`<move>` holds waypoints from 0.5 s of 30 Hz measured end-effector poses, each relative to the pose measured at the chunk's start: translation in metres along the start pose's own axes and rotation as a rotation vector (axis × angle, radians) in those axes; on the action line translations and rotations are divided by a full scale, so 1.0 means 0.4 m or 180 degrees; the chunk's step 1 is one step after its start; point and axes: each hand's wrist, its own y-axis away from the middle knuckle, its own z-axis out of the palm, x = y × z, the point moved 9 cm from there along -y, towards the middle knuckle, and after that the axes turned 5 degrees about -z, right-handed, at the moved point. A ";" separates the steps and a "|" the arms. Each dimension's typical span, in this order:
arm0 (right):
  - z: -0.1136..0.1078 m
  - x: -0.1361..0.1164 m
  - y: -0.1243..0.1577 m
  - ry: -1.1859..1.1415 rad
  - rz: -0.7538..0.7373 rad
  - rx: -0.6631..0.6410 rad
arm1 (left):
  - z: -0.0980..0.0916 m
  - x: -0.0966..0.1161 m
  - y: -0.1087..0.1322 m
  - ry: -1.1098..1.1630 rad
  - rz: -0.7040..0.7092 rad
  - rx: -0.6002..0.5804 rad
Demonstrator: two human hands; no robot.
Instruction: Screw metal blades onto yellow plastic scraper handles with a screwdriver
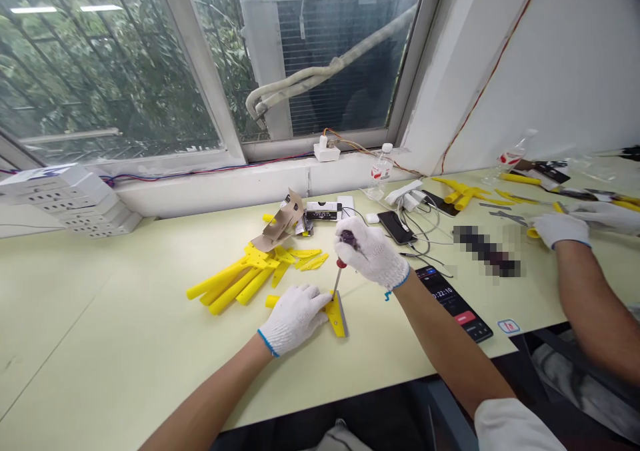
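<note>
Evidently a screw is being driven. The right hand (373, 254), its grip closed round the handle of a screwdriver (339, 279), stands the tool nearly upright with its tip on a yellow scraper piece (337, 318). The left hand (295, 318) presses that piece onto the counter (100, 318), its grip pinching the handle end. The piece lies just left of the phone (453, 302), and loose yellow parts (240, 281) lie farther left of it. As I judge it, the turning calls for a seated tip and steady downward pressure.

left hand (295, 318): white glove, palm down, fingers curled, forearm bare
right hand (373, 254): white glove, closed fist, just above and right of left
</note>
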 end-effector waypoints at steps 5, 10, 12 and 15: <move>-0.013 -0.067 -0.044 0.1215 0.0360 0.0106 | -0.003 0.004 0.000 0.0019 -0.0104 -0.0046; -0.014 -0.091 -0.087 0.1203 0.0251 -0.0100 | -0.007 0.009 0.003 0.0008 -0.0113 -0.0014; -0.002 -0.093 -0.098 0.0968 0.0000 -0.0446 | -0.006 0.008 0.004 0.0013 -0.0096 -0.0025; -0.007 -0.091 -0.102 0.0634 -0.0193 -0.0624 | -0.004 0.004 0.004 0.0049 -0.0102 -0.0034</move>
